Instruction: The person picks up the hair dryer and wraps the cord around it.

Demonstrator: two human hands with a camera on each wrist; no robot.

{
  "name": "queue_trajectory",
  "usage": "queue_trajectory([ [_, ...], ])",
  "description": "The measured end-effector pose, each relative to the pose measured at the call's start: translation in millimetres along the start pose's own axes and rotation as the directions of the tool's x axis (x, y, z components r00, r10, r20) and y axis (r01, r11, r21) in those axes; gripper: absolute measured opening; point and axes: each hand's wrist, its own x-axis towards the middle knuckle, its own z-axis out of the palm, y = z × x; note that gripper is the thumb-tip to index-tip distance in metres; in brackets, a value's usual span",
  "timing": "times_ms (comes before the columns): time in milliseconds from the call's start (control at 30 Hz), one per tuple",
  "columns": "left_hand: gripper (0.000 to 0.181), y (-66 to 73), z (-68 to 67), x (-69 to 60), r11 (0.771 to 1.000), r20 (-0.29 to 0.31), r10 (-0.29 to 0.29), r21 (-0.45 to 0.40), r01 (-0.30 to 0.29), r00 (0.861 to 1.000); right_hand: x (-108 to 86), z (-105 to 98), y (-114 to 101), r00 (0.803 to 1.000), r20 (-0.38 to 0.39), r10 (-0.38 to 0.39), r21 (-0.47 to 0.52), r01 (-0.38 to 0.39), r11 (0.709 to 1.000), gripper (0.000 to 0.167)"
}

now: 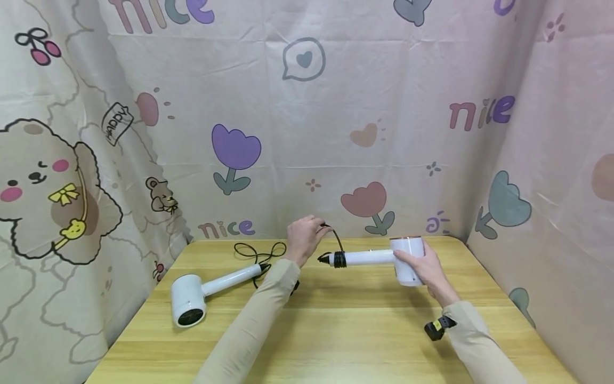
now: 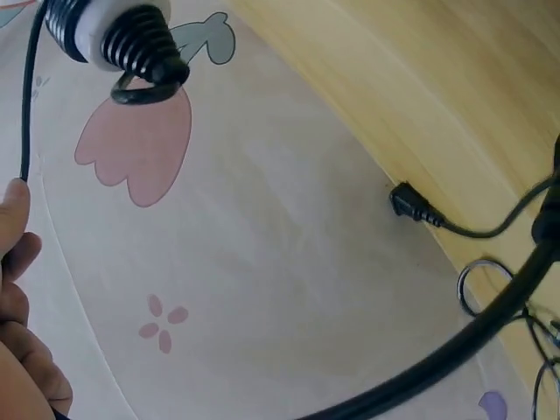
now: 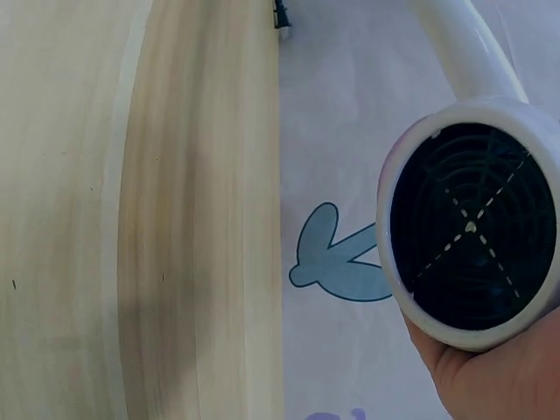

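Observation:
A white hair dryer [image 1: 368,258] is held off the table, its handle lying level and pointing left. My right hand [image 1: 427,266] grips it by the head; its dark round grille [image 3: 472,227] faces the right wrist camera. Black cord [image 1: 339,260] is wound in several turns near the handle's end. With finger and thumb my left hand [image 1: 304,237] pinches the cord's free stretch, just above and left of the handle's tip. In the left wrist view, the hand [image 2: 22,324] shows only in part at the left edge, the cord running up from it.
A second white hair dryer [image 1: 188,300] lies at the table's left, its loose black cord [image 1: 247,249] looped behind my left forearm. A black plug [image 2: 407,201] lies near the back edge of the wooden table [image 1: 345,336]. Printed curtains [image 1: 307,133] enclose the back and sides.

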Motion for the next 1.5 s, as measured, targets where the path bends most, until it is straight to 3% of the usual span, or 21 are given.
queue_trajectory([
  [167,0.020,-2.6,-0.6,-1.3,0.998,-0.044,-0.008,-0.055,0.006,0.999,0.2,0,0,1.000,0.001,0.005,-0.005,-0.005,1.000,0.079],
  [600,0.014,-11.4,2.9,-3.5,0.986,-0.048,-0.050,-0.162,0.041,0.998,-2.8,-1,1,0.998,0.003,0.055,-0.019,-0.055,0.998,0.083],
  [733,0.018,-11.9,4.0,-1.8,0.978,-0.027,-0.096,-0.189,0.089,0.995,-3.5,-4,1,0.999,0.001,0.041,-0.014,-0.040,0.999,0.082],
  [867,0.019,-12.8,3.0,-2.7,0.958,0.025,-0.166,-0.234,0.168,0.986,-2.8,-5,4,1.000,0.019,0.024,0.033,-0.025,0.999,0.077],
  [967,0.017,-13.8,3.1,-5.7,0.943,0.071,-0.186,-0.266,0.199,0.980,-3.0,-5,6,0.999,0.045,0.025,0.072,-0.028,0.997,0.073],
  [1100,0.017,-14.8,3.6,-9.2,0.920,0.128,-0.227,-0.298,0.255,0.966,-2.7,-5,10,0.996,0.078,0.041,0.098,-0.049,0.994,0.073],
  [1233,0.019,-15.0,5.2,-10.0,0.879,0.182,-0.290,-0.337,0.336,0.940,-2.1,-6,13,0.991,0.109,0.080,0.141,-0.096,0.985,0.072],
  [1400,0.019,-14.6,7.4,-11.4,0.833,0.258,-0.337,-0.366,0.414,0.906,-2.0,-8,16,0.977,0.167,0.133,0.247,-0.172,0.954,0.067],
  [1500,0.019,-13.1,9.2,-14.5,0.823,0.306,-0.346,-0.354,0.444,0.887,-2.9,-9,18,0.967,0.200,0.157,0.308,-0.214,0.927,0.061],
])
